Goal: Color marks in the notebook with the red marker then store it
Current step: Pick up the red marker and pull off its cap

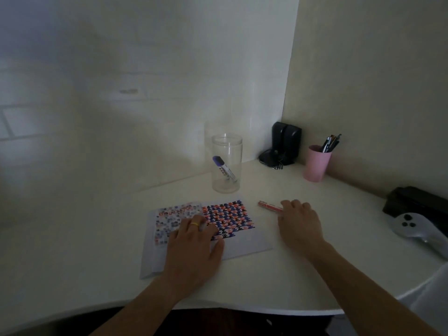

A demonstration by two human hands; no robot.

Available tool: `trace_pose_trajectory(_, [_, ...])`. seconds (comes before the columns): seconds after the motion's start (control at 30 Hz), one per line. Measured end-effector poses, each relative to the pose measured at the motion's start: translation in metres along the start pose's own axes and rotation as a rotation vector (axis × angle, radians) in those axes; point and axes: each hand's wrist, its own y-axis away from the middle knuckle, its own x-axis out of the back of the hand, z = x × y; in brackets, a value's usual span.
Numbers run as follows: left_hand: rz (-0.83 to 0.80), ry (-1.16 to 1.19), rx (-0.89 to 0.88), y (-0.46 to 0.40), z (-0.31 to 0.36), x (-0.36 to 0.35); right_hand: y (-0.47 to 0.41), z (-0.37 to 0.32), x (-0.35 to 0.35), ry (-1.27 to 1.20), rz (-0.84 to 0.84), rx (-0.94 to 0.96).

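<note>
Left hand (pixel 194 241) flat, fingers spread, on patterned paper notebook (pixel 208 229); right hand (pixel 299 223) fingertips touching slim red marker (pixel 270 206), not gripping.

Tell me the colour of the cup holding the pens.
Pink. The cup stands near the corner wall, seen in the head view.

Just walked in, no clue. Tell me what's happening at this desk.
A person sits at a white desk. The left hand lies flat on the notebook, pinning it. The right hand touches the red marker lying on the desk beside the page. A purple marker stands in the clear jar behind.
</note>
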Motion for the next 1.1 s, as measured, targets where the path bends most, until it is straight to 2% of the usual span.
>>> trace_pose_trajectory(0.07, [-0.081, -0.004, 0.019, -0.008, -0.001, 0.005, -0.004, 0.0, -0.006, 0.078, -0.044, 0.033])
trace_pose_trajectory(0.13, [-0.151, 0.005, 0.029, -0.019, -0.005, 0.009, -0.01, -0.003, -0.006, 0.051, -0.016, 0.064])
trace_pose_trajectory(0.2, [-0.166, 0.024, -0.001, -0.031, -0.01, 0.011, -0.017, -0.013, 0.001, -0.109, 0.03, 0.082])
trace_pose_trajectory(0.3, [-0.199, 0.083, -0.033, -0.051, -0.019, 0.01, -0.024, -0.045, 0.018, -0.538, 0.041, 0.128])
trace_pose_trajectory(0.37, [-0.212, 0.126, -0.05, -0.066, -0.026, 0.007, -0.029, -0.066, 0.025, -0.918, -0.069, 0.11])
trace_pose_trajectory(0.43, [-0.204, 0.155, -0.081, -0.079, -0.032, 0.005, -0.035, -0.078, 0.028, -1.331, -0.267, 0.031])
trace_pose_trajectory(0.53, [-0.19, 0.167, -0.125, -0.096, -0.043, 0.002, -0.038, -0.084, 0.023, -1.668, -0.566, -0.056])
trace_pose_trajectory(0.63, [-0.141, 0.199, -0.163, -0.108, -0.054, -0.003, -0.038, -0.084, 0.006, -1.714, -0.665, -0.103])
trace_pose_trajectory(0.73, [-0.07, 0.299, -0.184, -0.111, -0.059, -0.009, -0.036, -0.083, -0.003, -1.667, -0.575, -0.074])
trace_pose_trajectory(0.87, [-0.024, 0.307, -0.274, -0.103, -0.052, -0.007, -0.035, -0.085, -0.003, -1.635, -0.485, -0.035])
trace_pose_trajectory(0.97, [-0.028, 0.309, -0.357, -0.095, -0.045, -0.005, -0.033, -0.087, -0.001, -1.695, -0.417, -0.023])
trace_pose_trajectory(1.1, [0.044, 0.261, -0.449, -0.095, -0.044, -0.004, -0.033, -0.088, 0.0, -1.795, -0.355, 0.013])
